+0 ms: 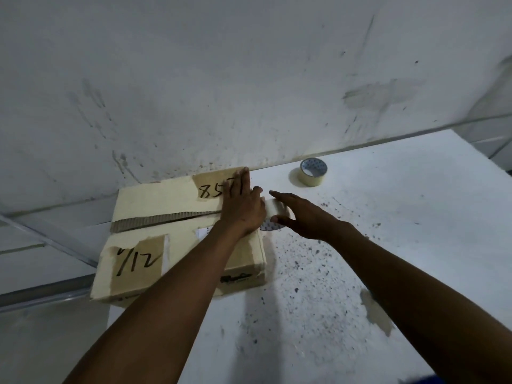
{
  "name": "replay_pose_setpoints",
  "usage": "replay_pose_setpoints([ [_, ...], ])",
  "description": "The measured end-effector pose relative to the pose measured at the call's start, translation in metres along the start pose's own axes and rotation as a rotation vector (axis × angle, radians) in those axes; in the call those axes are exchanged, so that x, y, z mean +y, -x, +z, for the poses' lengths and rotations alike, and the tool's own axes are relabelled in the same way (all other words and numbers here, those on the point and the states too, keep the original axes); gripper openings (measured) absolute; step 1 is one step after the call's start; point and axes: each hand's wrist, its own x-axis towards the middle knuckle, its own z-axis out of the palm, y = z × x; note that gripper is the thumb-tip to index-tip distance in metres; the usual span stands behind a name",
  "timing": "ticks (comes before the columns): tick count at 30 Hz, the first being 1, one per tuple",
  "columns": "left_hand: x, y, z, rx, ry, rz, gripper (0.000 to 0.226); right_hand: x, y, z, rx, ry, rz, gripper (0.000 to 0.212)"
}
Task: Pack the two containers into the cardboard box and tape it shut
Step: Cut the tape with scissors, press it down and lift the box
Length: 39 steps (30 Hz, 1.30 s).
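A flat, tan cardboard box (155, 239) with its top flaps folded down lies on the left part of a white, speckled bench (346, 273), its far edge close against the stained white wall (221, 79). A strip of exposed corrugated board runs along the seam between the two top flaps. Darker brown patches on the box carry black handwritten marks: "85" near its far right corner and "/12" near its near left corner. A small white label sits on the top just left of the forearm crossing the box, and a dark printed logo shows on the box's near right side face.

The left hand (241, 206) lies flat on the right end of the box top, fingers straight and pressed down over the seam, fingertips reaching the far edge. Just off the box's right edge, the right hand (299, 214) holds a roll of pale tape (273, 214), thumb curled under it and the other fingers stretched over the top; the roll touches the left hand's thumb side, and its patterned core shows beneath.

A second roll of clear tape (311, 171) with a blue-and-white printed core lies flat on the bench, beyond the box's far right corner and well apart from both hands. The two containers cannot be seen with the flaps down.
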Motion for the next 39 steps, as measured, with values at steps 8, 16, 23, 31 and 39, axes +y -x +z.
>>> replay_pose_setpoints([
  [8, 0.091, 0.019, 0.018, 0.171, 0.052, 0.385, 0.030, 0.035, 0.075, 0.008, 0.350, -0.032, 0.257, 0.003],
  [16, 0.176, 0.042, 0.099, -0.383, 0.279, 0.215, 0.022, 0.111, 0.176, 0.023, 0.172, 0.056, 0.779, 0.023],
  [23, 0.198, 0.060, 0.136, -0.509, 0.282, 0.223, 0.035, 0.113, 0.192, 0.031, 0.151, 0.086, 0.741, 0.033],
  [31, 0.196, 0.058, 0.130, -0.541, 0.396, 0.180, 0.042, 0.103, 0.195, 0.031, 0.103, 0.058, 0.753, 0.032],
  [39, 0.159, 0.066, 0.092, -0.455, 1.064, -0.201, 0.034, 0.060, 0.156, 0.025, 0.420, -0.606, 0.584, 0.015],
])
